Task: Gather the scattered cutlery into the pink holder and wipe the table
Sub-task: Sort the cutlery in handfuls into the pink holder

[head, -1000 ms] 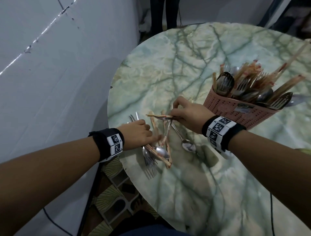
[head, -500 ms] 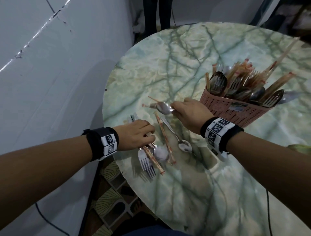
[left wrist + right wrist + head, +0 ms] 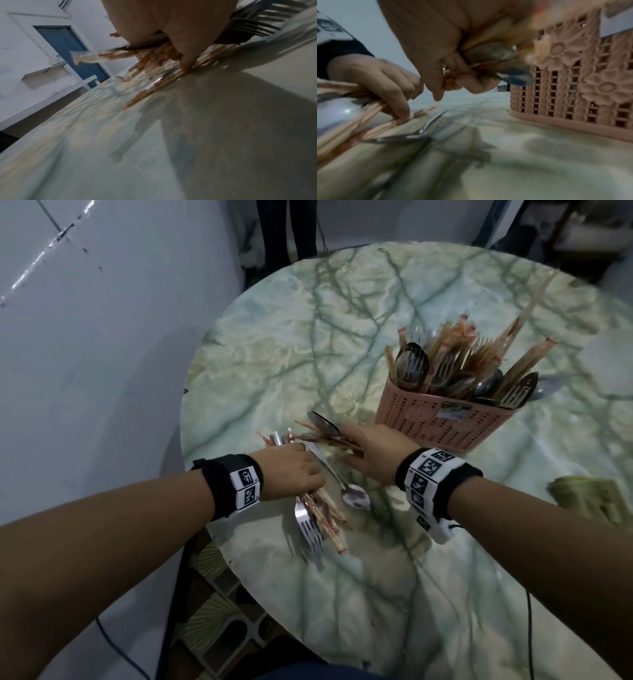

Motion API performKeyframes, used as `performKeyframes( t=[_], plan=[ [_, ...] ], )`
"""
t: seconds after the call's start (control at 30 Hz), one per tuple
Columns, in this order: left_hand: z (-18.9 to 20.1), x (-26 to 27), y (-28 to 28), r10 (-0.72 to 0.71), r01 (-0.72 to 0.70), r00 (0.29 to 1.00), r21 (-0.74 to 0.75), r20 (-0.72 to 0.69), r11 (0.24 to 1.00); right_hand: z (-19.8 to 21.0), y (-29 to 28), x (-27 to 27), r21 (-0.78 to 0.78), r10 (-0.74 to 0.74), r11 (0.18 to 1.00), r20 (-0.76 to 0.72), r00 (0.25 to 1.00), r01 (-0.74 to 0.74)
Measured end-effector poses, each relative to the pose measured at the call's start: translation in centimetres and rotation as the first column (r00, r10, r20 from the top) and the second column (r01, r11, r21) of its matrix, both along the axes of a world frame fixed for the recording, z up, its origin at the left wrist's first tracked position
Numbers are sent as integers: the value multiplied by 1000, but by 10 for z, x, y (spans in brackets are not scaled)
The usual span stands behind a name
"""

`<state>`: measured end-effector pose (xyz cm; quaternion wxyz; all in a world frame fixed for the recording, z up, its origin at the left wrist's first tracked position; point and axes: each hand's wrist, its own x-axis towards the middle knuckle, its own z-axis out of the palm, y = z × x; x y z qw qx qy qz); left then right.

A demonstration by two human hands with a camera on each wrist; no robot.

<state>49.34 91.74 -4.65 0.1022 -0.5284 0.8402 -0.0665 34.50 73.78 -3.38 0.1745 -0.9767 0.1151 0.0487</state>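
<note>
My left hand (image 3: 298,474) grips a bundle of forks (image 3: 308,529) and paper-wrapped chopsticks (image 3: 329,515) near the table's left edge, one fingertip pressing a chopstick onto the marble. In the left wrist view that left hand (image 3: 181,44) holds the chopsticks (image 3: 96,59) and forks (image 3: 257,25) together. Just right of it, my right hand (image 3: 356,446) holds a spoon (image 3: 323,422) with chopsticks above the table; the right wrist view shows its fingers (image 3: 471,79) curled round them. One spoon (image 3: 356,498) lies loose between the hands. The pink holder (image 3: 438,422), full of cutlery, stands right behind the right hand.
The round green marble table (image 3: 342,337) has its left edge close to a grey wall (image 3: 102,371). A folded green cloth (image 3: 589,498) lies at the table's right side. Patterned floor (image 3: 212,611) shows below the near edge.
My left hand has drawn the loose chopsticks in with the forks and closed round them. The right hand has lifted its spoon and chopsticks off the table, toward the holder.
</note>
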Motion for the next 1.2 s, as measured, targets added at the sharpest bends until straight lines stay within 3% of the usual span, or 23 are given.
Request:
performKeyframes(
  t=[0.2, 0.33, 0.53, 0.67, 0.8, 0.93, 1.2],
  plan=[
    [-8, 4, 20, -37, 33, 998, -81, -48, 996, -8, -7, 1, 167, -85, 981, -82, 993, 98],
    [-5, 11, 52, -40, 36, 999, -108, -32, 994, -5, -15, 5, 173, -49, 982, -158, 986, 77],
    [2, 24, 80, 4, -2, 1000, -153, 12, 988, -1, -1, 9, 94, 138, 989, -321, 937, -114],
    [4, 16, 82, -5, 6, 1000, -155, 1, 988, -2, 2, 13, 83, 164, 986, -304, 938, -146],
    [4, 7, 82, -10, 10, 1000, -141, 2, 990, 3, 7, 18, -14, 291, 950, -325, 900, -312],
    [6, 4, 85, -6, 3, 1000, -133, -22, 991, -2, 4, 15, -46, 322, 938, -247, 914, -343],
    [13, 12, 85, 75, -91, 991, -140, -114, 986, 25, 9, 29, 124, 43, 991, 77, 996, -53]
  ],
)
